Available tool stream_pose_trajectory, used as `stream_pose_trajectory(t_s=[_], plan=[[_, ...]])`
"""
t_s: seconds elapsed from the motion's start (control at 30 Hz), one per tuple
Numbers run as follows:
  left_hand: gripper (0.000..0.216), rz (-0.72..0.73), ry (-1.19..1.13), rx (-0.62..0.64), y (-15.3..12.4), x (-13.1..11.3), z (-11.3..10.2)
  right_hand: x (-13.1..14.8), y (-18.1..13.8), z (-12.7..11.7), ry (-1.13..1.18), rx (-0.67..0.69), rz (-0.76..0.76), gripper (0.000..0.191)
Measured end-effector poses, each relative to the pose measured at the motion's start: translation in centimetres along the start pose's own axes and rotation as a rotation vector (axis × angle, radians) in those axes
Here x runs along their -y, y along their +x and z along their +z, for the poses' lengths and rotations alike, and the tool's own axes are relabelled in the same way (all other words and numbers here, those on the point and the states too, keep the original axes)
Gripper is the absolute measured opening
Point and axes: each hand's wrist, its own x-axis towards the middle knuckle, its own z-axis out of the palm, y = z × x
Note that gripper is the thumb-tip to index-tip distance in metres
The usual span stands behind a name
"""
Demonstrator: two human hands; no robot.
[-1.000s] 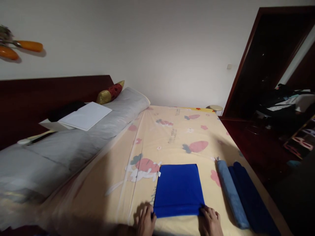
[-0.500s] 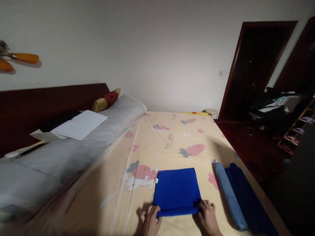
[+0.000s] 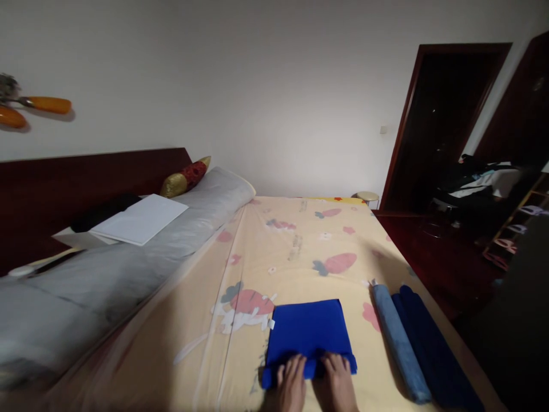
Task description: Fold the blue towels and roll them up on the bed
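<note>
A bright blue folded cloth (image 3: 306,329) lies on the yellow carrot-print bed sheet (image 3: 300,240) near the front edge. Its near edge is curled up into a small roll. My left hand (image 3: 291,386) and my right hand (image 3: 337,384) sit side by side on the middle of that roll, fingers bent over the blue fabric and pressing on it. A small white tag sticks out at the cloth's left far corner.
Two rolled cloths lie to the right: a light blue roll (image 3: 398,343) and a dark blue roll (image 3: 433,349). A long grey bolster (image 3: 128,257) with a white sheet of paper (image 3: 139,218) runs along the left. A dark doorway (image 3: 441,126) stands at the right.
Both hands moved from the cloth's near corners toward its middle. The near edge of the blue cloth has been turned up and rolled away from me.
</note>
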Motion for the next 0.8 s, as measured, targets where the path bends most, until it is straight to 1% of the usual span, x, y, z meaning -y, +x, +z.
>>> stream_pose_trajectory(t_s=[0.07,0.1,0.17,0.23,0.33,0.4,0.43,0.5,0.53,0.57,0.6,0.63,0.7,0.73,0.77,0.8], plan=[[0.062,0.161,-0.038,0.004,-0.4,-1.1,2.0,1.0,-0.5,1.9,0.041,0.059,-0.128,0.049],[0.061,0.205,-0.040,-0.005,-0.6,-1.2,2.6,0.8,-0.7,2.6,0.040,0.073,-0.170,0.053],[0.058,0.208,-0.021,-0.040,-1.1,-0.1,3.1,-0.5,-1.3,3.1,0.009,0.049,-0.218,0.058],[0.054,0.110,0.015,-0.097,-1.9,2.1,2.6,-2.9,-1.9,2.5,-0.037,-0.004,-0.229,0.059],[0.049,-0.096,0.082,-0.231,-2.8,5.6,1.4,-6.9,-3.0,0.4,-0.115,-0.065,-0.133,0.058],[0.047,-0.166,0.116,-0.315,-3.0,6.9,0.7,-8.7,-3.6,-0.7,-0.149,-0.057,-0.073,0.057],[0.047,-0.185,0.126,-0.345,-3.0,7.1,0.5,-9.3,-3.9,-1.1,-0.162,-0.049,-0.054,0.056],[0.047,-0.199,0.137,-0.395,-2.8,6.8,0.4,-9.6,-4.1,-1.3,-0.183,-0.049,-0.018,0.055],[0.047,-0.177,0.134,-0.415,-2.6,6.3,0.5,-9.4,-4.1,-1.4,-0.188,-0.055,-0.005,0.055],[0.049,-0.120,0.123,-0.425,-2.5,5.7,0.6,-8.9,-4.0,-1.3,-0.186,-0.059,0.003,0.055],[0.050,-0.026,0.105,-0.420,-2.3,4.9,0.8,-8.3,-3.7,-1.3,-0.173,-0.055,0.001,0.055],[0.053,0.090,0.079,-0.396,-2.2,4.0,1.0,-7.4,-3.4,-1.3,-0.145,-0.035,-0.018,0.055],[0.056,0.307,0.015,-0.288,-1.9,2.1,1.3,-5.4,-2.6,-1.5,-0.056,0.055,-0.100,0.054],[0.057,0.364,-0.017,-0.221,-1.7,1.1,1.4,-4.3,-2.1,-1.6,-0.008,0.112,-0.142,0.053],[0.057,0.384,-0.046,-0.153,-1.5,0.3,1.3,-3.2,-1.5,-1.6,0.034,0.165,-0.172,0.051],[0.057,0.371,-0.073,-0.085,-1.2,-0.4,1.2,-2.3,-1.0,-1.7,0.065,0.206,-0.187,0.051]])
